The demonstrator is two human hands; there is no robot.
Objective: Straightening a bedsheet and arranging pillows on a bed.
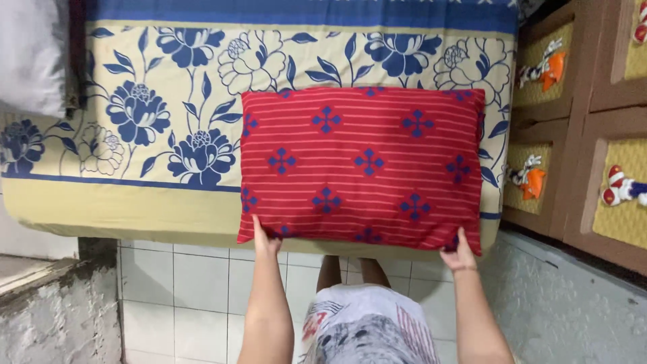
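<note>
A red pillow (362, 165) with thin pale stripes and blue cross motifs lies flat on the bed, near its right end. My left hand (264, 239) grips the pillow's near left corner. My right hand (459, 255) grips the near right corner. Both arms reach forward from below. The bed sheet (155, 114) under the pillow is cream with large blue and white flowers and a blue border.
A white pillow or cloth (30, 54) sits at the bed's far left. Brown wooden cabinet panels (579, 135) with yellow insets and fish figures stand at the right. White floor tiles (182, 290) lie below the bed edge; a rough concrete ledge (54, 310) is at lower left.
</note>
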